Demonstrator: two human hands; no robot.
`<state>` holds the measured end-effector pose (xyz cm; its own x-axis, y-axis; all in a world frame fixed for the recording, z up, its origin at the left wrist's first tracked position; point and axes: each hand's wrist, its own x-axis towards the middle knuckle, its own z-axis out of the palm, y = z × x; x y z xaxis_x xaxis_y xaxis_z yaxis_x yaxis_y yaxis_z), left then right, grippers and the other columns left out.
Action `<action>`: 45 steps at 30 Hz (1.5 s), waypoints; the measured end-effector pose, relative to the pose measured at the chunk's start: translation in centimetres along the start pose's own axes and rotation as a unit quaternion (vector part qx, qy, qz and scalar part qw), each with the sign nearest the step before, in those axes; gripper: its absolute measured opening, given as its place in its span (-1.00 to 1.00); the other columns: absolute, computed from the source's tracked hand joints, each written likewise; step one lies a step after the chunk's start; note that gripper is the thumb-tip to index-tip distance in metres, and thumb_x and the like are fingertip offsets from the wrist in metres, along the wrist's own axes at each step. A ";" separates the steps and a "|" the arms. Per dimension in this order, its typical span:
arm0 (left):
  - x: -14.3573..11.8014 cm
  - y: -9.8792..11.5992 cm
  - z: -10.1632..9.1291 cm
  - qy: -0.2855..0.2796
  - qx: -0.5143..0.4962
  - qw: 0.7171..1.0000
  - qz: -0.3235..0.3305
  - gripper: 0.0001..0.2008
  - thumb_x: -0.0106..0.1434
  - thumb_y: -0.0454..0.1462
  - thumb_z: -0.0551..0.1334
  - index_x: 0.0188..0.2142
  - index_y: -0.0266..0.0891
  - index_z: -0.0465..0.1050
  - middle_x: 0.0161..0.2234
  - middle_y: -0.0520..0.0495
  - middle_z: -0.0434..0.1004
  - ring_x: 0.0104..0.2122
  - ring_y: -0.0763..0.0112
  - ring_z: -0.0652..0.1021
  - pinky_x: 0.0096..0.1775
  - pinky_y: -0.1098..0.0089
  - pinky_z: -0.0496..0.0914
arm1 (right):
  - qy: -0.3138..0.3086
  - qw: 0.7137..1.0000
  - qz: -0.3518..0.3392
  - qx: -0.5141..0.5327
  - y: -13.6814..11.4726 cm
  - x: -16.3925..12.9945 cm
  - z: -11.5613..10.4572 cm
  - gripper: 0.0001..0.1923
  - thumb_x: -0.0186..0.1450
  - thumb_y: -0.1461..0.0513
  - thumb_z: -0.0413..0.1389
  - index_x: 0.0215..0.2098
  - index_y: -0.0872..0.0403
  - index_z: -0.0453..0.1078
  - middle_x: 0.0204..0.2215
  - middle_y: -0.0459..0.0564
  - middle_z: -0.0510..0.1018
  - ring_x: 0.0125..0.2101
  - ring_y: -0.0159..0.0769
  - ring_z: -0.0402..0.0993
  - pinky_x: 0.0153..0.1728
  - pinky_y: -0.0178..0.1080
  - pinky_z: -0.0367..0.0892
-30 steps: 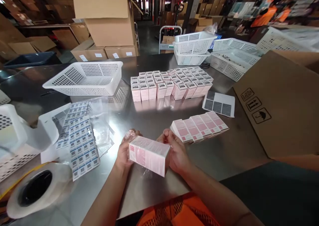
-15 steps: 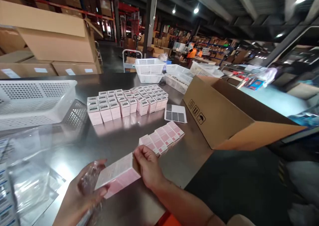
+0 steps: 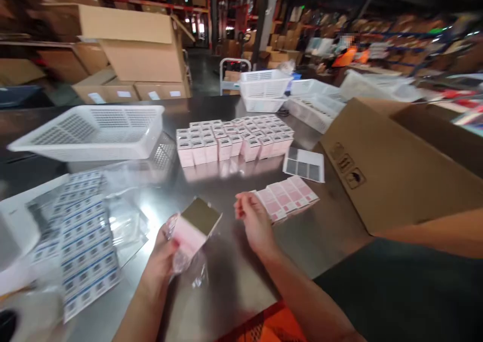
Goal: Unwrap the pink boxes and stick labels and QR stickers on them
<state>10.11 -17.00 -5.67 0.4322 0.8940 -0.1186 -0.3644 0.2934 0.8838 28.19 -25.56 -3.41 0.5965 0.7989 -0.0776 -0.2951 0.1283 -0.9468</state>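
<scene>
Left hand (image 3: 164, 254), fingers wrapped around a pink box (image 3: 192, 229) in clear wrap, holds it above the surface (image 3: 226, 191). Right hand (image 3: 253, 221), at the box's 3 o'clock, is empty, fingers loosely curled, apart.

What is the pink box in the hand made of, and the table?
The pink box looks like thin printed cardboard with sharp folded edges, partly in crinkly clear plastic. The table seems polished metal, probably steel: grey and mirroring the boxes.

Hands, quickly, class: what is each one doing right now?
Left hand: closed on the pink box and clear wrap.
Right hand: loosely curled, holding nothing.
</scene>
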 end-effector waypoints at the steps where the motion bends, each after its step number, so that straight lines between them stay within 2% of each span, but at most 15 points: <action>1: 0.2 0.2 0.1 0.020 -0.002 1.000 0.007 -0.45 -0.37 0.06 0.57 -0.41 -0.18 0.60 -0.52 -0.04 0.55 -0.62 0.42 0.47 -0.54 0.43 0.41 | 0.004 1.000 -0.023 -0.007 -0.5 0.0 -0.4 -0.51 0.21 -0.22 0.16 -0.22 -0.02 0.43 -0.35 -0.09 0.48 -0.32 -0.34 0.38 -0.27 -0.27 0.31; 3: 0.6 0.4 0.2 0.037 0.014 0.999 0.020 -0.48 -0.33 -0.05 0.59 -0.36 -0.21 0.61 -0.46 -0.05 0.59 -0.54 0.39 0.52 -0.46 0.43 0.46 | -0.064 0.990 -0.097 -0.083 -1.6 0.0 -0.9 -0.45 0.24 -0.21 0.14 -0.02 -0.02 0.44 -0.19 0.00 0.53 -0.16 -0.23 0.42 -0.12 -0.17 0.33; 6: 0.8 0.5 0.6 0.019 0.062 0.997 0.040 -0.50 -0.34 -0.23 0.58 -0.31 -0.25 0.62 -0.42 -0.06 0.62 -0.46 0.33 0.56 -0.40 0.41 0.47 | -0.178 0.944 -0.162 -0.226 -3.4 0.1 -0.6 -0.36 0.17 -0.09 0.28 0.15 -0.04 0.38 -0.01 0.04 0.54 -0.05 -0.13 0.45 -0.02 -0.08 0.34; 9: 0.7 0.6 0.6 0.045 0.095 0.992 0.065 -0.52 -0.35 -0.28 0.56 -0.34 -0.25 0.61 -0.45 -0.03 0.60 -0.48 0.35 0.54 -0.42 0.42 0.44 | -0.178 0.943 -0.136 -0.248 -5.1 1.7 0.1 -0.44 0.12 -0.02 0.35 0.03 -0.01 0.48 -0.10 0.02 0.60 -0.14 -0.15 0.52 -0.08 -0.08 0.41; 14: 1.2 1.9 -1.1 0.220 0.082 0.967 0.103 -0.65 -0.18 -0.19 0.53 -0.51 -0.25 0.42 -0.58 0.11 0.45 -0.61 0.54 0.40 -0.57 0.52 0.27 | -0.164 0.939 -0.188 -0.237 -8.1 7.7 -1.0 -0.53 0.13 -0.05 0.33 -0.04 -0.06 0.53 -0.08 -0.07 0.58 -0.07 -0.20 0.51 -0.08 -0.11 0.44; 16: 1.4 2.6 -1.6 0.249 0.060 0.962 0.092 -0.66 -0.13 -0.19 0.51 -0.52 -0.24 0.36 -0.62 0.13 0.39 -0.65 0.55 0.35 -0.62 0.51 0.22 | -0.260 0.900 -0.137 -0.323 -8.4 9.9 -1.6 -0.58 0.21 0.00 0.27 0.00 -0.07 0.53 -0.07 -0.08 0.59 -0.12 -0.26 0.53 -0.11 -0.15 0.44; 19: 1.4 3.1 -1.9 0.253 0.070 0.961 0.085 -0.67 -0.13 -0.24 0.51 -0.52 -0.24 0.37 -0.63 0.14 0.37 -0.66 0.55 0.35 -0.64 0.51 0.20 | -0.427 0.766 -0.063 -0.477 -7.5 12.2 -2.3 -0.62 0.27 0.11 0.20 0.04 -0.03 0.51 -0.06 -0.04 0.61 -0.15 -0.29 0.54 -0.11 -0.18 0.42; 21: 1.4 3.0 -1.8 0.254 0.094 0.959 0.085 -0.68 -0.14 -0.24 0.52 -0.52 -0.24 0.39 -0.64 0.15 0.36 -0.66 0.55 0.34 -0.65 0.51 0.18 | -0.469 0.701 -0.059 -0.533 -6.6 13.1 -2.7 -0.64 0.25 0.15 0.21 0.01 0.01 0.54 -0.08 -0.02 0.63 -0.12 -0.28 0.54 -0.07 -0.19 0.38; 31: 0.8 3.8 -0.8 0.253 0.156 0.955 0.020 -0.74 0.00 -0.18 0.45 -0.47 -0.16 0.38 -0.57 0.14 0.34 -0.61 0.54 0.35 -0.64 0.49 0.23 | -0.525 0.593 -0.014 -0.610 -5.1 14.3 -3.3 -0.68 0.26 0.19 0.20 -0.02 0.02 0.56 -0.09 0.01 0.64 -0.13 -0.21 0.56 -0.10 -0.22 0.39; 33: 0.6 4.1 -0.7 0.255 0.175 0.951 0.003 -0.76 0.04 -0.18 0.43 -0.46 -0.13 0.37 -0.56 0.14 0.32 -0.59 0.53 0.35 -0.61 0.48 0.24 | -0.513 0.587 -0.017 -0.626 -5.5 13.8 -3.4 -0.47 0.23 0.10 0.25 0.13 0.09 0.46 0.07 0.15 0.53 0.01 -0.05 0.50 0.03 -0.09 0.36; 35: 0.6 4.3 -0.6 0.253 0.188 0.949 0.004 -0.76 0.07 -0.14 0.40 -0.43 -0.11 0.36 -0.53 0.13 0.32 -0.56 0.51 0.36 -0.58 0.47 0.27 | -0.500 0.569 -0.036 -0.652 -6.2 12.8 -4.1 -0.04 0.09 -0.06 0.34 0.34 0.14 0.20 0.26 0.27 0.31 0.21 0.17 0.28 0.19 0.09 0.21; 37: 0.6 4.0 -0.6 0.231 0.237 0.944 0.004 -0.73 0.05 -0.10 0.40 -0.41 -0.13 0.37 -0.49 0.11 0.37 -0.53 0.48 0.40 -0.54 0.46 0.30 | -0.496 0.538 -0.065 -0.678 -6.7 11.5 -5.6 0.36 -0.08 -0.20 0.39 0.45 0.15 -0.13 0.39 0.31 0.04 0.36 0.28 -0.05 0.31 0.20 -0.04; 39: 0.6 3.3 -0.2 0.142 0.330 0.933 -0.018 -0.68 0.02 -0.09 0.40 -0.28 -0.14 0.44 -0.46 0.10 0.44 -0.54 0.45 0.43 -0.52 0.44 0.32 | -0.496 0.514 -0.093 -0.694 -6.8 10.2 -7.4 0.50 -0.14 -0.29 0.35 0.47 0.14 -0.30 0.44 0.28 -0.14 0.40 0.27 -0.27 0.35 0.24 -0.23; 43: -0.1 1.2 1.5 -0.163 0.504 0.843 -0.093 -0.36 0.07 -0.19 0.27 0.19 -0.11 0.35 -0.48 0.08 0.49 -0.59 0.38 0.46 -0.51 0.42 0.31 | -0.469 0.517 -0.134 -0.703 -5.4 8.4 -10.4 0.49 -0.11 -0.36 0.27 0.47 0.17 -0.34 0.43 0.36 -0.15 0.39 0.32 -0.27 0.30 0.36 -0.36; 45: -0.7 0.3 2.6 -0.253 0.540 0.796 -0.110 -0.25 0.08 -0.25 0.20 0.31 -0.12 0.24 -0.52 0.08 0.48 -0.57 0.35 0.48 -0.49 0.42 0.28 | -0.446 0.534 -0.166 -0.699 -4.5 8.0 -11.0 0.43 -0.07 -0.34 0.26 0.46 0.20 -0.27 0.39 0.42 -0.05 0.37 0.31 -0.13 0.29 0.38 -0.38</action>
<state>11.85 -18.40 -4.19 0.7637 0.5311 -0.3671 0.5678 -0.2820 0.7733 42.51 -26.21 -3.25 -0.3345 0.9103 -0.2439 0.9335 0.2846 -0.2180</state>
